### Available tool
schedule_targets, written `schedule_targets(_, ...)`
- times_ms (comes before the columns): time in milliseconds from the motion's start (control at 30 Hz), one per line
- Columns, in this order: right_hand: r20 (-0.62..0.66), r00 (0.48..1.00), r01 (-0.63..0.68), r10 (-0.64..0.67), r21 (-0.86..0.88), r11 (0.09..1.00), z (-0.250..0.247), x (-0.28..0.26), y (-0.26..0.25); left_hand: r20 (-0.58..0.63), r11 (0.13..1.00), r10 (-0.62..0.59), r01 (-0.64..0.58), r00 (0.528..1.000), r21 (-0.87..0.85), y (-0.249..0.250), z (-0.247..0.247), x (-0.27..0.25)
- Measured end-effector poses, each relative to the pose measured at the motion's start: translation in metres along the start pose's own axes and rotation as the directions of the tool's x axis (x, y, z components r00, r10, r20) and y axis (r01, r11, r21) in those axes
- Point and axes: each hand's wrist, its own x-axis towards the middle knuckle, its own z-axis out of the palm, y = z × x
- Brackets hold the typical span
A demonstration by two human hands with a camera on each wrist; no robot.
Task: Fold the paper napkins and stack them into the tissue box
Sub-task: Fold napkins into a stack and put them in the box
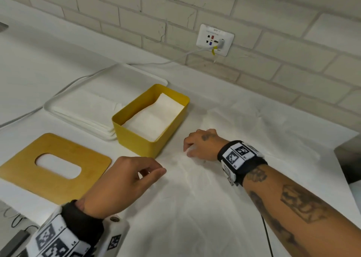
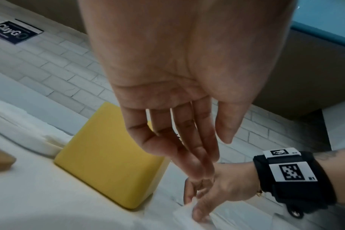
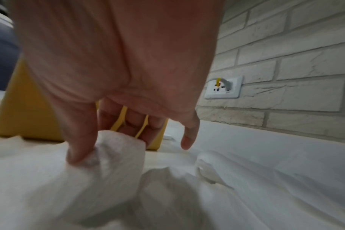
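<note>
While the right hand [image 1: 201,144] pinches a corner of the unfolded paper napkin [image 1: 195,188] just right of the yellow tissue box [image 1: 136,139], the nearer left hand [image 1: 125,180] hovers loosely open, empty, over the napkin's left edge.

Yellow tissue box [image 1: 136,139]; white napkins [image 1: 152,118]; tan wooden lid [image 1: 25,170]; black-white checkered wristbands [image 1: 240,155].
</note>
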Motion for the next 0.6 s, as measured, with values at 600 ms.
schedule_targets(600, -0.427, 0.903, 0.395, -0.044, 0.788, 0.471, -0.1, -0.155, 0.011, 0.098, 0.8, 0.06, 0.011, 0.993, -0.6, 0.078, 0.025, 0.063)
